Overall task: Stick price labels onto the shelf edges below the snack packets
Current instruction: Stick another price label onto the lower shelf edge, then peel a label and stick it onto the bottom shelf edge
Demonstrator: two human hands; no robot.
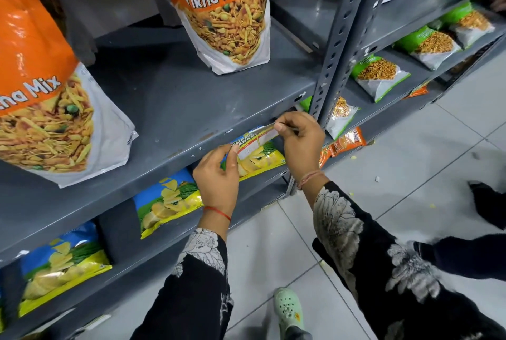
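A white price label (256,142) with a red border is stretched between both my hands, just below the front edge (175,152) of the grey shelf. My left hand (217,175) pinches its lower left end. My right hand (299,145) pinches its upper right end between thumb and fingers. Two orange Tikha Mitha Mix packets (227,11) (41,93) stand on that shelf. Behind the label, on the shelf underneath, lies a blue and yellow chips packet (262,159).
More chips packets (167,200) (63,263) lie on the lower shelf to the left. A perforated grey upright (336,47) divides this bay from one with green packets (379,77). The tiled floor (410,161) shows a green shoe (289,309) and another person's dark shoe (490,203).
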